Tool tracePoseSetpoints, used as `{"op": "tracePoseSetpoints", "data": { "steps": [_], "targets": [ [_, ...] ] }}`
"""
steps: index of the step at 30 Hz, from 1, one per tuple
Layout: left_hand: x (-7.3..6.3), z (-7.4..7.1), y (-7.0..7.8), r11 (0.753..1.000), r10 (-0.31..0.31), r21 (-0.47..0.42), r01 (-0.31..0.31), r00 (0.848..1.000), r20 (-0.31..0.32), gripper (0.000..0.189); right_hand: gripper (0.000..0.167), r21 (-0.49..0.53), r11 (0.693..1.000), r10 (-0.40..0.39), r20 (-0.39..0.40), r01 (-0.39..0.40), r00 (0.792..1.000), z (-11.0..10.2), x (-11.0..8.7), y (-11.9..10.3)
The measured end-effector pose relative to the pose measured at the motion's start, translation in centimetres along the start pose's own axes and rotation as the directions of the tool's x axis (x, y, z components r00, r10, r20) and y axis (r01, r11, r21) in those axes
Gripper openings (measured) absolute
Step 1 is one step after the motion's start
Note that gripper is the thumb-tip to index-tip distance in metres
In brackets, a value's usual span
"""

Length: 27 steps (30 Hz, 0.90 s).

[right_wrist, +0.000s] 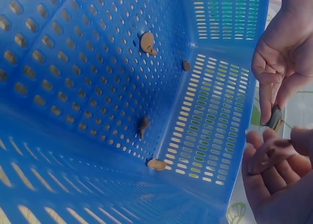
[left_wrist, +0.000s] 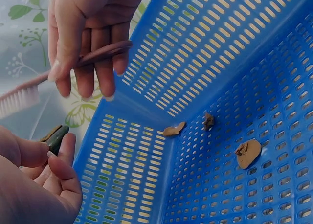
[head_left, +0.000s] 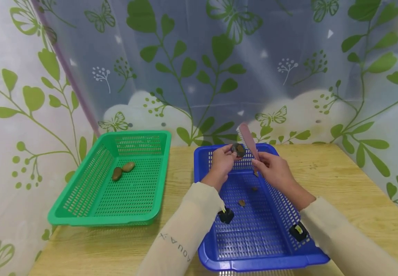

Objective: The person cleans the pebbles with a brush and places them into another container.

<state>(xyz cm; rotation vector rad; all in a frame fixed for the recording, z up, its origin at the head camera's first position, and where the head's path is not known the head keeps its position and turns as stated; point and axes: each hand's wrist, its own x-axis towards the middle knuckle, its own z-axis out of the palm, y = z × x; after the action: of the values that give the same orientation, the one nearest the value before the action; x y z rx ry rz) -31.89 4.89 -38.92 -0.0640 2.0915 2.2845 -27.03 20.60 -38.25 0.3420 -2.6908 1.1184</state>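
Note:
Over the far end of the blue basket (head_left: 254,265), my left hand (head_left: 221,165) pinches a dark greenish stone (head_left: 239,150) between thumb and fingers. A brown, mud-like patch shows on the stone's face. Beside it, my right hand (head_left: 275,168) grips a pink brush (head_left: 248,140) by its handle, with the white bristles turned toward the stone's side. In the left wrist view, the brush (left_wrist: 93,55) lies across the right hand's fingers under the thumb, its bristles apart from the stone (left_wrist: 57,140). Brown crumbly pieces (left_wrist: 249,154) lie on the basket floor.
To the left stands a green basket (head_left: 109,221) with two stones, one dark brown (head_left: 117,174) and one tan (head_left: 128,167). Both baskets rest on a wooden table (head_left: 330,168). A leaf-patterned curtain (head_left: 192,76) hangs close behind them.

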Motion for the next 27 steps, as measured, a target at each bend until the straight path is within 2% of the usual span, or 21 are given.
{"op": "tracePoseSetpoints", "data": {
  "steps": [6, 12, 15, 21, 27],
  "targets": [
    [-0.09, -0.11, -0.2, 1.0, 0.022, 0.014, -0.022, 1.0, 0.016, 0.036, 0.034, -0.02, 0.999, -0.031, 0.106, 0.033, 0.994, 0.28, -0.08, 0.21],
    [-0.3, -0.06, -0.01, 0.995, 0.033, 0.094, -0.028, 0.998, -0.045, 0.036, 0.02, -0.055, 0.997, -0.037, 0.197, 0.049, 0.98, 0.23, 0.13, 0.46],
    [-0.4, 0.02, 0.26, 0.996, 0.044, 0.081, -0.039, 0.997, -0.067, 0.036, 0.019, -0.067, 0.997, -0.03, 0.222, 0.046, 0.974, -0.04, 0.24, 0.4],
    [-0.32, 0.02, 0.44, 0.997, 0.069, 0.039, -0.066, 0.994, -0.087, 0.035, 0.017, -0.115, 0.993, -0.005, 0.211, 0.03, 0.977, -0.19, 0.37, 0.18],
    [-0.14, -0.07, 0.2, 0.998, 0.04, -0.049, -0.044, 0.996, -0.076, 0.036, 0.027, -0.105, 0.993, 0.071, 0.143, -0.056, 0.987, -0.11, 0.15, 0.2]
  ]
}}
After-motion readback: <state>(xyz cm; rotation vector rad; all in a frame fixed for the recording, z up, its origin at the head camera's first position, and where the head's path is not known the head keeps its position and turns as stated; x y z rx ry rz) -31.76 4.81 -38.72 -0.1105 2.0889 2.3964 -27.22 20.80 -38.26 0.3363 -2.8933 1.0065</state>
